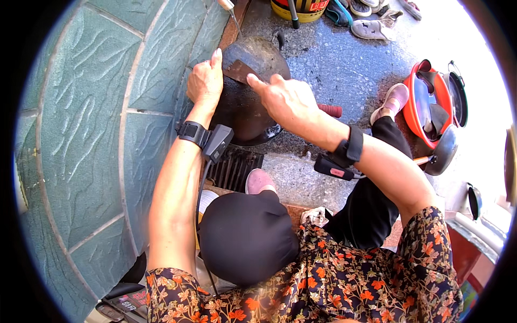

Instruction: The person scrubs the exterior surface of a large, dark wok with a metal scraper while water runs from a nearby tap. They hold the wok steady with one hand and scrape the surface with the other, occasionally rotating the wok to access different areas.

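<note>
A dark, soot-coated wok [250,115] lies bottom up on the stone floor, against the tiled wall. At its left edge my left hand [204,82] is closed, thumb extended; its curled fingers are mostly hidden, but it appears to grip the wok's edge. My right hand [288,97] grips a flat, rust-brown metal blade [239,72], index finger pressed on it. The blade lies against the wok's outer surface, its far end beside my left hand. Past my right wrist a red ribbed handle [330,110] sticks out; whether it belongs to blade or wok, I cannot tell.
Green textured tiles [85,101] wall off the left side. A drain grate [236,169] lies below the wok. At right, a red basin [408,97] holds dark metal pieces beside a pan [443,152]. A yellow-black bucket [278,11] and several shoes [371,30] are farther off.
</note>
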Tool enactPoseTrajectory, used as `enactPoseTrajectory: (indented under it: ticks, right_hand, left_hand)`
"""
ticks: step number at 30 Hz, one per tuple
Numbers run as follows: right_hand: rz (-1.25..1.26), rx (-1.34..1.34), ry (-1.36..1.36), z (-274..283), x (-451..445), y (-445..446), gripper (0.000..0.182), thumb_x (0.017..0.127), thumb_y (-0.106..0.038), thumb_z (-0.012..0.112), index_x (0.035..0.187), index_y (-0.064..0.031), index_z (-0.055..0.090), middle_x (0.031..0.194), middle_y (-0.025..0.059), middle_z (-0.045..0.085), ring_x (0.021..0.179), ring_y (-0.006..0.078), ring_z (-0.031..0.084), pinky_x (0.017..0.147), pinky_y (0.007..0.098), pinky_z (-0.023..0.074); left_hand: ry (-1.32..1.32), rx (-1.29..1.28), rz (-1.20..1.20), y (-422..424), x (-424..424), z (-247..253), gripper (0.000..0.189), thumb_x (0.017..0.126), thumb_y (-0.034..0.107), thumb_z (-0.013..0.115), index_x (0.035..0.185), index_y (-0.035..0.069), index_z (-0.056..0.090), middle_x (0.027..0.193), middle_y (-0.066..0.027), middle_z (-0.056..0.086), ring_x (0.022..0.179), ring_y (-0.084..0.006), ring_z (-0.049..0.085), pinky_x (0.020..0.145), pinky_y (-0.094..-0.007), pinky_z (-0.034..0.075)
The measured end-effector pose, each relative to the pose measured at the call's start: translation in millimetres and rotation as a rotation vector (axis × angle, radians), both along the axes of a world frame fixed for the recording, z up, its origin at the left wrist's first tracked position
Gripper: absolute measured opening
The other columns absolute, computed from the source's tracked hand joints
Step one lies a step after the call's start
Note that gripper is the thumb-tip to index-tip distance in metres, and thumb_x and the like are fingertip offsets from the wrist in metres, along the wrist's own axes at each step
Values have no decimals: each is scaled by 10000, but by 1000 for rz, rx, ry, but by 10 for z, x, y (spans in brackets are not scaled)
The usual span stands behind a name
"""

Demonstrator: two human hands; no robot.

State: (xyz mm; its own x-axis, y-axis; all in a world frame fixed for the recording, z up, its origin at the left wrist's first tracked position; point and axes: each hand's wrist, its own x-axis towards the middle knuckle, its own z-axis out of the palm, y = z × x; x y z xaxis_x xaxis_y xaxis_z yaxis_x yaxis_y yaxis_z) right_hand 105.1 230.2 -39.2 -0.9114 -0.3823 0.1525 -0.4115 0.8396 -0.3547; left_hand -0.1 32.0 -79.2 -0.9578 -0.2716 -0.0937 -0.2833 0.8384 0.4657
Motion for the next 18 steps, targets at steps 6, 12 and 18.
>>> enactPoseTrajectory:
  ticks: [6, 12, 18]
  right_hand:
    - [-160, -104, -154, -399, 479, 366, 432, 936, -145, 594, 1366, -126, 557, 842, 182, 654, 666, 350, 690, 570, 462, 557]
    - [-287, -273, -218, -510, 23, 374, 381, 940, -158, 546, 1314, -120, 608, 741, 194, 689, 692, 368, 702, 613, 489, 563]
    - [-197, -201, -250, -260, 231, 127, 377, 949, -183, 564, 1318, -130, 619, 723, 192, 693, 666, 353, 711, 608, 476, 573]
  left_hand:
    - [12, -3, 27, -145, -43, -97, 745, 924, 725, 426, 948, 58, 759, 980, -259, 714, 952, -487, 667, 805, -562, 508]
    - [44, 49, 57, -1, 140, -15, 724, 950, 671, 452, 933, 8, 745, 908, -276, 699, 923, -462, 663, 783, -534, 485]
    - [25, 35, 215, -236, 160, -118, 716, 957, 659, 443, 991, 15, 756, 973, -267, 716, 961, -452, 676, 828, -527, 504]
